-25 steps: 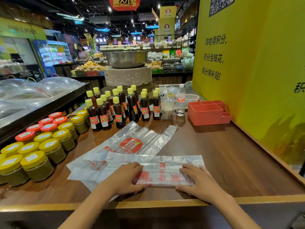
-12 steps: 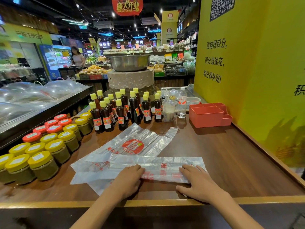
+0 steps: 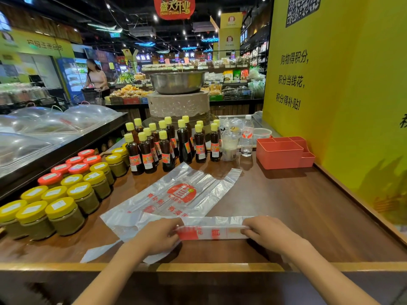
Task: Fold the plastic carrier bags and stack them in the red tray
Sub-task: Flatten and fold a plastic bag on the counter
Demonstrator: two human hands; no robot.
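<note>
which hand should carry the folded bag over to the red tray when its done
Probably the right hand: it already grips the folded bag's right end, and the red tray sits far right. The left hand would have to cross over.

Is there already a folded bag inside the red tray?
No, the red tray shows only bare compartments, and the bag being folded is on the table between both hands.

Both forearms are bare to the frame's edge, the left hand (image 3: 157,237) and right hand (image 3: 267,235) ungloved.
</note>
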